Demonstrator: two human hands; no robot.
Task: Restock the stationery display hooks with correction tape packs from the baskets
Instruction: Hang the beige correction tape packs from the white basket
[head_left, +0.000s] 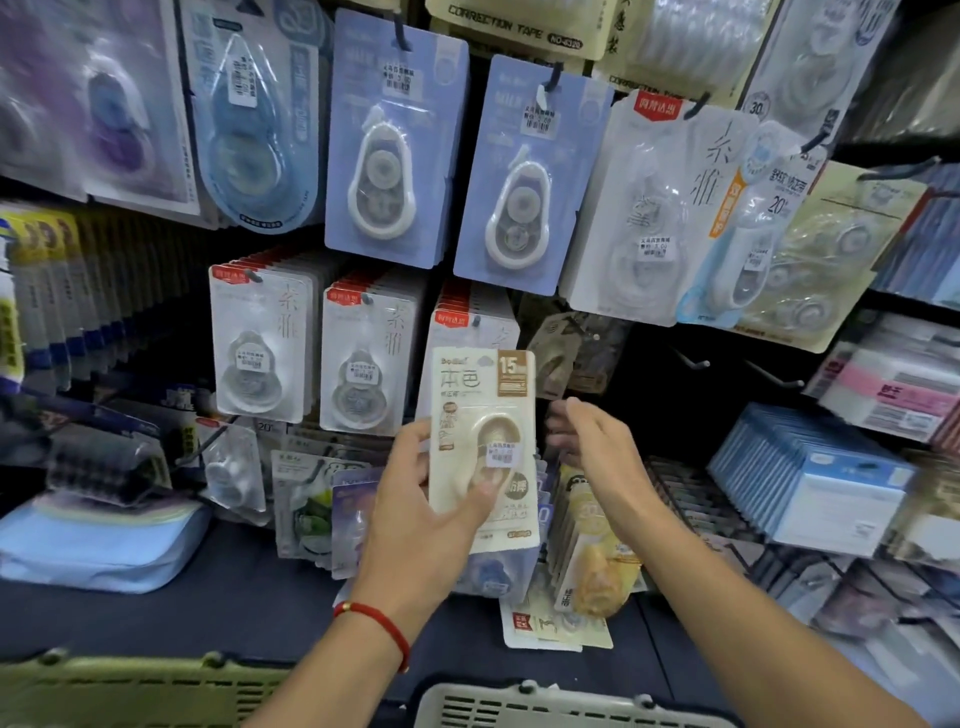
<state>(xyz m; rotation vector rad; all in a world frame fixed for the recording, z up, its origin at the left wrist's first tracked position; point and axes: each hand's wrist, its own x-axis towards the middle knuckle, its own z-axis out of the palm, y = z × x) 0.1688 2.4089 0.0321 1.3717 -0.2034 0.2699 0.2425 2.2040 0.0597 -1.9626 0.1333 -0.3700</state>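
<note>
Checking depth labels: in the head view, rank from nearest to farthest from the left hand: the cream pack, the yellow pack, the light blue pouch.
1. Cream pack: held in the left hand, thumb across its front.
2. Yellow pack: low on the display, to the hand's right.
3. Light blue pouch: far left on the shelf.

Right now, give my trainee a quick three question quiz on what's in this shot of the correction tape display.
1. True or false: the left hand grips the cream correction tape pack.
2. What does the right hand hold?
A. a blue pack
B. nothing, its fingers are spread
C. a basket
3. Fill in: the big number printed on the held pack's brown corner label is ___.

Key: 1 true. 2 B. 3 15.
</note>
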